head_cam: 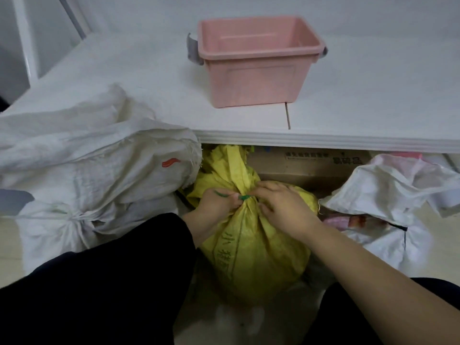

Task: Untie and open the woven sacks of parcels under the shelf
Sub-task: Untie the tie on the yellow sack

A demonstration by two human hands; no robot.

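A yellow woven sack (251,255) stands on the floor between my knees, its neck bunched and bound by a green tie (242,197). My left hand (214,207) pinches the tie from the left, a loose green end lying over its knuckles. My right hand (281,202) grips the sack's neck and the tie from the right. The sack's loose top (229,163) fans up under the white shelf (323,140).
A large white woven sack (94,170), knotted low down, leans at the left. Another white sack (388,195) lies open at the right, with parcels showing. A cardboard box (311,163) sits behind under the shelf. A pink plastic bin (256,63) stands on the shelf.
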